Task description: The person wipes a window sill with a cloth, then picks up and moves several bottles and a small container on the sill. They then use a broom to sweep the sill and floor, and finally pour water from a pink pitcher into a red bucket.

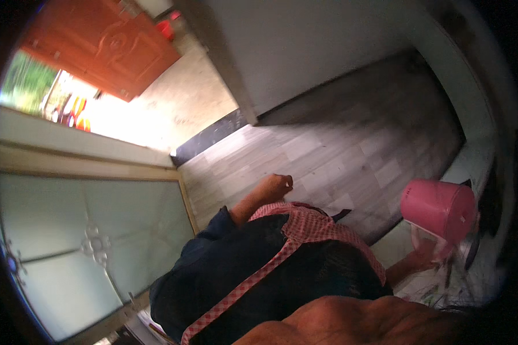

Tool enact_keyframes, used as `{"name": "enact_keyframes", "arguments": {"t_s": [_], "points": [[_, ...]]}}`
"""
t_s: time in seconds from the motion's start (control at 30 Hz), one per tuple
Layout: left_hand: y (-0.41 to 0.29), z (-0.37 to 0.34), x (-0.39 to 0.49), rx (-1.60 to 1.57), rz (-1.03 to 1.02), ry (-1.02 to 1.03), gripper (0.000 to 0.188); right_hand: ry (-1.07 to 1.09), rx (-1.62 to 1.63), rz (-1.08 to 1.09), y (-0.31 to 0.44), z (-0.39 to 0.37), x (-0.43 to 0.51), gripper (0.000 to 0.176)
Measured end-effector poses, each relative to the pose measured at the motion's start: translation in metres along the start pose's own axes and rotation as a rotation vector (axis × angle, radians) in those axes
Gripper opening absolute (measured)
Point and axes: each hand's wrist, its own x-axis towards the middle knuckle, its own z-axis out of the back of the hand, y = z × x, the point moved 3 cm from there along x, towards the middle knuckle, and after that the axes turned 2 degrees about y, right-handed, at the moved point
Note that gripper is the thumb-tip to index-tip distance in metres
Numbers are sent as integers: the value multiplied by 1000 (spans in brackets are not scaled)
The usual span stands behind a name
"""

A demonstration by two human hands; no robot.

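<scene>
My left hand (277, 188) hangs in front of the left side of my body, over the floor. Its fingers are loosely curled, and no object shows in them. Off to the right, my right hand (423, 255) is around the handle of a pink jug or kettle (438, 209). The vessel is a smooth cylinder with small dark marks on its side, lying tilted in the view. Its inside cannot be seen. I wear a red-and-white checked apron (311, 224) over a dark top.
Grey wood-pattern flooring (323, 159) runs before me to a dark threshold (211, 137) at a bright doorway. An orange-brown panelled door (108, 47) stands beyond. A frosted-glass panel (142, 215) is on the left, a grey wall or door panel (311, 47) ahead. A red bucket (165, 30) sits farther off.
</scene>
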Motion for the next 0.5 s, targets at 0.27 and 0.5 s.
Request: {"name": "enact_keyframes", "arguments": {"t_s": [0.27,0.5], "points": [[80,63,-134,-158,414,-459,17,690,771,-373,37,-225,-38,26],[129,93,-162,-311,595,-650,17,1091,485,443,65,-401,-110,9]]}}
